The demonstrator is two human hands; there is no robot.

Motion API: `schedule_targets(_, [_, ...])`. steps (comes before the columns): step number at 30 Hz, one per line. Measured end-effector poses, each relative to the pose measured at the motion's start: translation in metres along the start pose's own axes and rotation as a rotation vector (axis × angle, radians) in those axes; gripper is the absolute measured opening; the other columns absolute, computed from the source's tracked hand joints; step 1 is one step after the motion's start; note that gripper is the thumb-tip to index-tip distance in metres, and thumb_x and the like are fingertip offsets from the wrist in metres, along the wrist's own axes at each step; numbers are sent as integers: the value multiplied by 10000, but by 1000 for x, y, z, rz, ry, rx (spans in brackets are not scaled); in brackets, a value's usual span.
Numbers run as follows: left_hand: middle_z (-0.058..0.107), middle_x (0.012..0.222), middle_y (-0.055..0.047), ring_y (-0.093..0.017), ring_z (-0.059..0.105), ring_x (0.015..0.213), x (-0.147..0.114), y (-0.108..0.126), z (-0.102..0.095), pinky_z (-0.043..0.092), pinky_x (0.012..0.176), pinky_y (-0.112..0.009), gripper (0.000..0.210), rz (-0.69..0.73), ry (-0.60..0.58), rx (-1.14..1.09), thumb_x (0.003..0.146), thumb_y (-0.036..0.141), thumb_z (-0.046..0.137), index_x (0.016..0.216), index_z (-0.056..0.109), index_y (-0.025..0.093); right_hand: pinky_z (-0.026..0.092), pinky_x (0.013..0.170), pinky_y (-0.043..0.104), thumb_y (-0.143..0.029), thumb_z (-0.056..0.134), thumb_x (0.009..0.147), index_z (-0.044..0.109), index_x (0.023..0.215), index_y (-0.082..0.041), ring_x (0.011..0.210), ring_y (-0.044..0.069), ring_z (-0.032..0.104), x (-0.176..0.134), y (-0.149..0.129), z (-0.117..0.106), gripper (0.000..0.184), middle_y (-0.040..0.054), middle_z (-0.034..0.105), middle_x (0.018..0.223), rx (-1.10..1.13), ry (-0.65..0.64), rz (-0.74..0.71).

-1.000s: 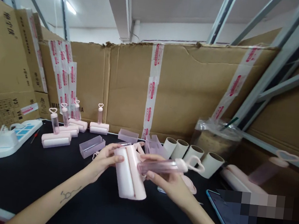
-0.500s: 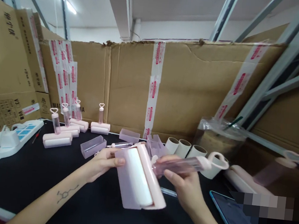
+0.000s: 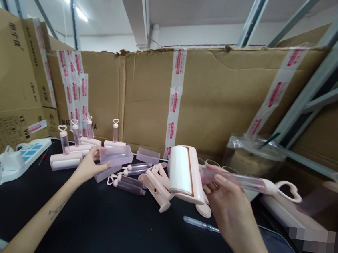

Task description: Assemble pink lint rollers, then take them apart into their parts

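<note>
My right hand is closed around the clear handle of a pink lint roller, whose white paper roll faces me, uncovered. A heart-shaped loop sticks out at the handle's end. To the left, my left hand pinches a translucent purple roller cover above another cover on the table. Between my hands lie clear handles and pink roller frames, partly overlapping. Below my right hand is a clear thin tool, perhaps a screwdriver.
Several assembled lint rollers stand at the back left, near a white power strip. White paper rolls are partly hidden behind my right hand. A plastic-covered drink cup stands back right; a phone lies front right. Cardboard walls the back.
The cover has come away from the lint roller and moved left with my left hand. My right hand has shifted slightly right with the lint roller, now turned more upright.
</note>
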State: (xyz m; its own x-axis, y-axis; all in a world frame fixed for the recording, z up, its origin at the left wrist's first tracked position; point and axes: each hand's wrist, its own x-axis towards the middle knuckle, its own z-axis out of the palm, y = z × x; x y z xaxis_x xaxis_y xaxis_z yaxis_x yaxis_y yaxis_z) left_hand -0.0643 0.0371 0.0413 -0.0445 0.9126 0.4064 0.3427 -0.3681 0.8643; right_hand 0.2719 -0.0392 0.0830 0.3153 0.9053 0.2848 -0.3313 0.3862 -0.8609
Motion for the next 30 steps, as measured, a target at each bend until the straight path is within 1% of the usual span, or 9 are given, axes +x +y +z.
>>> schedule_targets(4, [620,970,-70,-236,600,967,1,-27,-3,442,885,-390,450,-41,11,143,595,388,695,929,476,181,490,522,263,-239,597,656,655,836,-244,584,168,597,-4,2,-1,189,24,647,667,-32,-32,-10])
schedule_targets(9, [615,965,-91,-267,597,938,6,-40,-4,441,857,-409,578,-100,73,235,565,468,708,999,490,155,484,557,231,-234,640,604,660,791,-205,563,136,579,-10,3,3,190,-2,645,625,3,-9,22])
schedule_targets(13, [635,985,-114,-301,589,962,4,-39,-9,414,881,-440,735,-102,41,362,595,493,682,1190,438,138,465,522,215,-222,661,582,668,774,-214,578,135,564,-14,4,6,192,-6,645,637,20,16,44])
schedule_targets(20, [590,1146,-160,-352,572,1021,-1,-30,-16,432,847,-428,876,-71,-80,464,555,539,699,1285,400,159,455,538,217,-235,651,615,682,783,-205,567,121,551,-13,11,7,173,0,633,636,-7,-29,39])
schedule_targets(23, [592,1130,-144,-337,565,1025,-1,-20,-16,431,854,-411,894,-14,-11,513,539,544,713,1281,401,155,460,540,231,-243,643,639,677,785,-196,560,127,558,-11,16,5,158,2,628,622,-46,-41,10])
schedule_targets(27, [613,1005,-104,-276,550,982,-15,8,-6,398,886,-389,522,263,412,480,679,500,636,1067,554,161,490,579,254,-262,614,735,656,866,-220,605,140,591,-15,21,-1,144,7,646,731,-257,-78,-196])
schedule_targets(28, [624,893,-84,-245,568,885,-22,16,1,420,835,-365,380,311,418,393,738,482,586,942,593,161,500,605,266,-260,610,756,648,898,-230,647,152,609,-18,22,-2,150,15,654,787,-376,-101,-307])
schedule_targets(29, [617,770,-60,-210,574,770,-30,23,11,440,762,-333,323,324,309,277,800,473,512,812,605,165,506,631,280,-250,606,772,639,931,-236,694,167,625,-21,22,-3,163,27,657,840,-519,-133,-440])
schedule_targets(30, [610,699,-53,-187,572,700,-38,30,23,448,702,-307,377,287,69,146,847,480,439,738,609,161,508,647,292,-230,599,786,629,971,-239,735,182,635,-24,23,-4,188,42,660,879,-683,-187,-607])
